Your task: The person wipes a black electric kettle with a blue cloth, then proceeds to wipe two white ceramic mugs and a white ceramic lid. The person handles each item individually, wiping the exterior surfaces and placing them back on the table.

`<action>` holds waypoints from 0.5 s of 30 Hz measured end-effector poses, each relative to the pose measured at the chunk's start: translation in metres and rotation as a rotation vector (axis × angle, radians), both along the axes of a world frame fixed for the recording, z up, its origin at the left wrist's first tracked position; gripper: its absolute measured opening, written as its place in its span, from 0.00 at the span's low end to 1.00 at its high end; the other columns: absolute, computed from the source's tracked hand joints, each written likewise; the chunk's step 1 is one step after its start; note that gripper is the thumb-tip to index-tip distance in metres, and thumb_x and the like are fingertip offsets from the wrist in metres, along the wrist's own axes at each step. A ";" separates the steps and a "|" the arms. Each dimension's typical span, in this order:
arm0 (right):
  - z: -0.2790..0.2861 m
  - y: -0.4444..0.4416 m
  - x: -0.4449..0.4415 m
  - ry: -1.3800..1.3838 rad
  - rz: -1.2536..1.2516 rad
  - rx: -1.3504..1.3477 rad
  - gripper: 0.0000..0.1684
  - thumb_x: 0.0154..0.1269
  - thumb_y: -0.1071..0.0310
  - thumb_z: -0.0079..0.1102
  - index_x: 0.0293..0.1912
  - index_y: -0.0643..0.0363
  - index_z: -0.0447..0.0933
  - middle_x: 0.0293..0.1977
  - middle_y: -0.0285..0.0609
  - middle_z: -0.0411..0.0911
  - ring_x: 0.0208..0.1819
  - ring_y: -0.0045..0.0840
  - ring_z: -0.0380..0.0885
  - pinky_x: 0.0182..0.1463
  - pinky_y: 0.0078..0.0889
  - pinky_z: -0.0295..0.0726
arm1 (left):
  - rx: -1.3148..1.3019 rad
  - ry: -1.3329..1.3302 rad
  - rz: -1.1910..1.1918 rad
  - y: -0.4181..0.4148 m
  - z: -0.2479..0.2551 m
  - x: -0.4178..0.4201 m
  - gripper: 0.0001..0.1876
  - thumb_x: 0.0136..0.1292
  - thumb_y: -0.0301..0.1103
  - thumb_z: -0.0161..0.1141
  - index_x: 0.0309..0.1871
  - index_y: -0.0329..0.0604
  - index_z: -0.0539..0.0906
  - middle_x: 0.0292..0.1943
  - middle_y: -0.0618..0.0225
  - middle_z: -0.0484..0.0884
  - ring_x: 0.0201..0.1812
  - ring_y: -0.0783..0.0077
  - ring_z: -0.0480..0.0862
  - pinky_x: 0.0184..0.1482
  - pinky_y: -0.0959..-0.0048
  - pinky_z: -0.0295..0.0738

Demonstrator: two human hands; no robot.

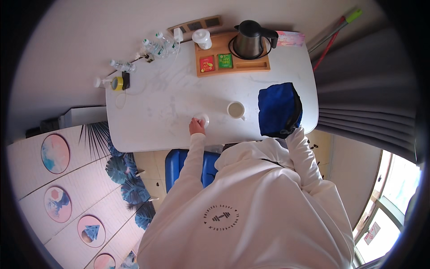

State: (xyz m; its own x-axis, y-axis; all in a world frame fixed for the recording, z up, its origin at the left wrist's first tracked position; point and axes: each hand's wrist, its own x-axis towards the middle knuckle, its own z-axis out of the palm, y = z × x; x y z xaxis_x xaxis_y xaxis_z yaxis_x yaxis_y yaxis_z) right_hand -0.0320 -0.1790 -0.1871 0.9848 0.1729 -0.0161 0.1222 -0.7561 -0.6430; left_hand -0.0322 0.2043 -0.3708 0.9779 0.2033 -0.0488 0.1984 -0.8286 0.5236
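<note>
My left hand [197, 126] rests near the front edge of the white table, its fingers closed on the knob of a round white lid [204, 120]. To the right of the lid stands a white mug [236, 110] with pale contents, uncovered. Farther right lies a blue drawstring cloth bag [276, 109] with a black edge. My right sleeve reaches the bag's near corner, and the right hand is hidden there, under or behind the bag.
A wooden tray [233, 71] at the back bears an electric kettle [249, 40], a white lidded cup [202, 39] and two sachets. Plastic bottles [155, 48], yellow tape [117, 83] and a cable lie at the left. A blue chair [173, 166] stands before the table.
</note>
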 end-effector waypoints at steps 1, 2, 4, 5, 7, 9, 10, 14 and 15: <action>-0.007 -0.004 0.000 0.038 -0.019 0.094 0.23 0.68 0.54 0.43 0.58 0.53 0.60 0.51 0.39 0.68 0.55 0.30 0.66 0.62 0.33 0.63 | 0.005 -0.005 -0.025 0.001 0.001 -0.001 0.11 0.55 0.34 0.60 0.36 0.42 0.70 0.32 0.60 0.77 0.36 0.54 0.77 0.39 0.59 0.71; -0.014 -0.008 -0.001 0.043 -0.005 0.054 0.24 0.69 0.54 0.41 0.60 0.53 0.58 0.53 0.39 0.67 0.56 0.30 0.65 0.63 0.33 0.62 | 0.011 -0.010 -0.051 0.002 0.001 -0.001 0.10 0.56 0.34 0.60 0.35 0.42 0.70 0.29 0.60 0.77 0.33 0.55 0.77 0.37 0.60 0.72; -0.024 -0.017 -0.006 0.062 -0.056 0.157 0.25 0.70 0.53 0.39 0.61 0.53 0.57 0.54 0.39 0.66 0.57 0.30 0.65 0.64 0.33 0.62 | -0.010 -0.040 -0.025 -0.001 0.010 0.000 0.09 0.56 0.33 0.60 0.34 0.42 0.70 0.27 0.60 0.77 0.33 0.55 0.77 0.37 0.60 0.71; -0.037 -0.022 -0.008 0.070 -0.117 0.301 0.24 0.70 0.53 0.39 0.61 0.53 0.57 0.54 0.39 0.66 0.57 0.30 0.65 0.64 0.33 0.62 | -0.021 -0.055 -0.014 -0.003 0.013 0.003 0.09 0.56 0.32 0.60 0.34 0.42 0.71 0.26 0.59 0.77 0.33 0.55 0.77 0.36 0.59 0.71; -0.055 -0.034 -0.010 0.084 -0.200 0.508 0.24 0.70 0.53 0.39 0.60 0.53 0.58 0.54 0.39 0.67 0.56 0.30 0.66 0.63 0.33 0.63 | 0.020 -0.112 -0.025 -0.004 0.014 0.008 0.09 0.55 0.32 0.60 0.34 0.42 0.70 0.27 0.58 0.77 0.32 0.55 0.78 0.36 0.59 0.71; -0.062 -0.044 -0.011 0.066 -0.246 0.649 0.23 0.70 0.53 0.40 0.59 0.54 0.59 0.53 0.39 0.68 0.55 0.30 0.67 0.62 0.33 0.64 | 0.047 -0.122 -0.032 -0.004 0.011 0.013 0.09 0.55 0.32 0.60 0.34 0.42 0.70 0.28 0.58 0.78 0.32 0.55 0.78 0.36 0.59 0.71; -0.062 -0.046 -0.013 0.036 -0.267 0.728 0.23 0.70 0.53 0.40 0.58 0.54 0.60 0.52 0.39 0.68 0.54 0.30 0.67 0.61 0.33 0.65 | 0.055 -0.104 -0.035 -0.004 0.009 0.015 0.09 0.55 0.32 0.60 0.34 0.41 0.70 0.29 0.58 0.78 0.32 0.55 0.78 0.36 0.59 0.72; -0.044 -0.073 -0.019 -0.050 -0.456 0.797 0.22 0.69 0.54 0.41 0.57 0.54 0.60 0.51 0.39 0.68 0.53 0.30 0.67 0.60 0.33 0.65 | -0.059 -0.042 -0.010 -0.001 0.001 0.018 0.11 0.54 0.32 0.61 0.36 0.40 0.71 0.29 0.58 0.78 0.32 0.55 0.78 0.37 0.60 0.73; -0.043 -0.084 -0.018 -0.065 -0.496 0.794 0.22 0.69 0.54 0.41 0.57 0.54 0.60 0.51 0.39 0.68 0.53 0.30 0.67 0.59 0.33 0.65 | -0.046 -0.022 0.072 -0.001 0.006 0.014 0.12 0.54 0.34 0.61 0.37 0.40 0.71 0.31 0.56 0.78 0.35 0.53 0.78 0.39 0.59 0.72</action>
